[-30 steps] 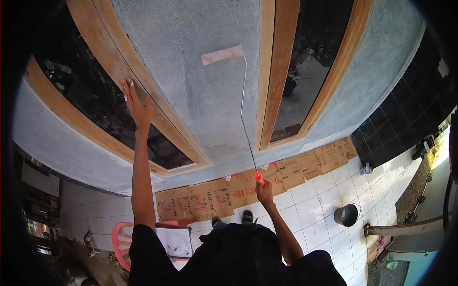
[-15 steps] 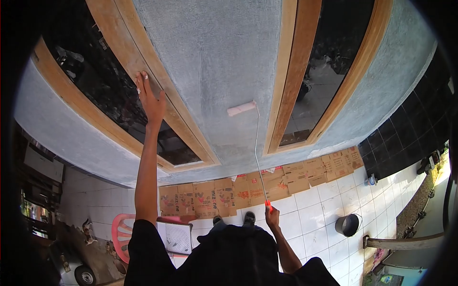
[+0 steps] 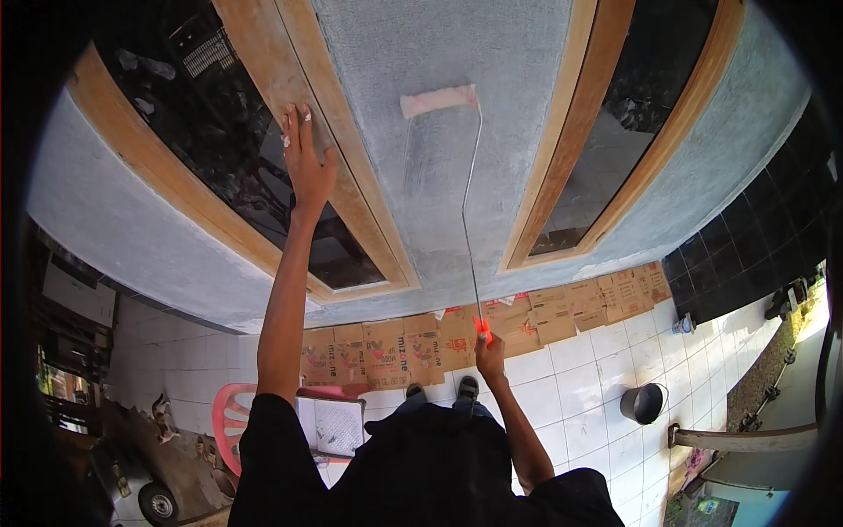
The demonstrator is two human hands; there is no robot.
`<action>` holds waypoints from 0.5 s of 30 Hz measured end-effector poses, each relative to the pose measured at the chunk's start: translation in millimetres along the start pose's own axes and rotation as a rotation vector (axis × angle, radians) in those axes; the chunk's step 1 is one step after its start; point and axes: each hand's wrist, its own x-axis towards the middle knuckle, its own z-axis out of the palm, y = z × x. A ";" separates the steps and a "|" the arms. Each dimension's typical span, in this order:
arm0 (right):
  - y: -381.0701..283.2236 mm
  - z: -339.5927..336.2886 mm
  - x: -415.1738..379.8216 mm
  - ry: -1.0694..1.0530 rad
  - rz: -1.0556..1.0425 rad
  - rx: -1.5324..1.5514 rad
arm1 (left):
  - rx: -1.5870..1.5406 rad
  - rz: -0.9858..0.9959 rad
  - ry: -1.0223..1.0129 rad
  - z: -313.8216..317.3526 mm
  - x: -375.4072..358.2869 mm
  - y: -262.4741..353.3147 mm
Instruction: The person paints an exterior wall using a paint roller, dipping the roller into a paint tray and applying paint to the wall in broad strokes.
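Note:
My right hand (image 3: 489,351) is wrapped round the orange handle of a long paint roller (image 3: 439,101). Its pale, pinkish sleeve lies against the grey wall (image 3: 448,44) between two wooden-framed windows, and a thin metal rod links sleeve and handle. A darker, wet-looking streak shows on the wall just below the sleeve. With fingers stretched out, my left hand (image 3: 307,167) rests on the wooden window frame (image 3: 303,79) at the left. White paint specks dot its fingertips.
Flattened cardboard (image 3: 457,342) lines the floor along the wall's foot. A red plastic chair (image 3: 230,422) bearing a paint tray (image 3: 338,428) stands at my left. A black bucket (image 3: 644,404) sits on the white tiles to the right, near a wooden beam (image 3: 746,439).
The roller has moved up the wall and slightly left, with my right hand rising too. My left hand stays on the frame; the whole view has shifted a little.

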 end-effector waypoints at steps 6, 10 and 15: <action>104.7 -28.8 -122.1 -0.041 0.300 -0.203 | 0.031 0.005 -0.056 -2.7 -5.8 -5.4; 104.5 -14.3 -127.5 -0.060 0.346 -0.212 | 0.022 0.001 -0.050 -0.3 -6.7 -5.5; 15.8 28.2 -61.3 0.030 0.150 -0.020 | 0.027 -0.021 -0.036 -0.7 -1.7 -0.5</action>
